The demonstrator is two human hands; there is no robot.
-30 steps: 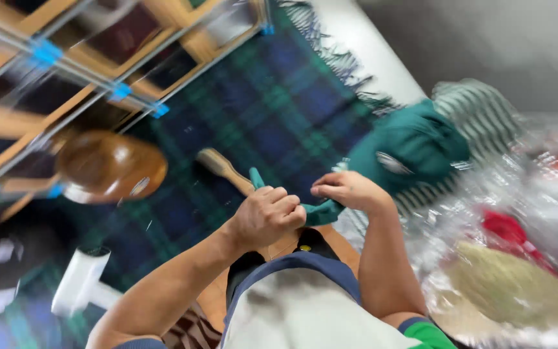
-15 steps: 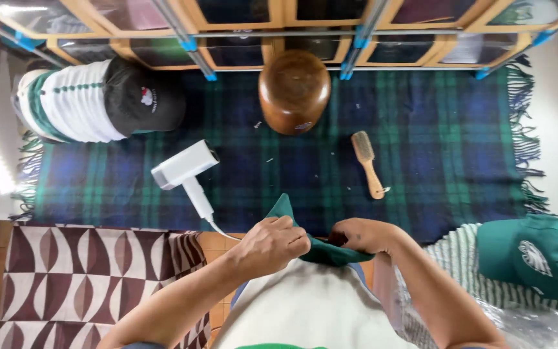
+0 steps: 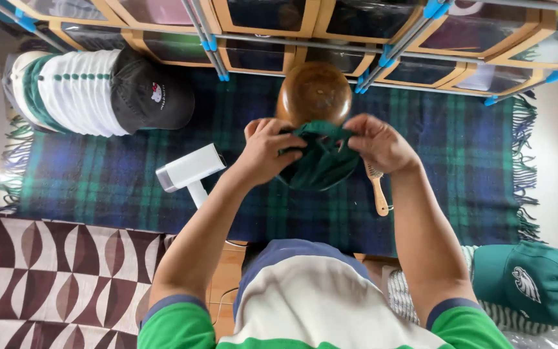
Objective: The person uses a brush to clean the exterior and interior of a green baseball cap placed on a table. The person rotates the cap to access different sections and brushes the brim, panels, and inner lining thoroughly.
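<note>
The wooden dome (image 3: 313,92) is half covered: its near side sits behind the green cap (image 3: 321,161) and both hands. The brush (image 3: 377,191) just right of the dome only shows its handle, head tucked under the right hand (image 3: 379,143). Far right of the dome, another green cap (image 3: 537,284) runs off the frame edge.

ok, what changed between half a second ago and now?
Both hands, left hand and right hand, lifted the green cap from close to the body up and forward, right in front of the wooden dome form. Grip unchanged, nothing released. White handheld device, brush and stack of caps stayed on the plaid blanket.
</note>
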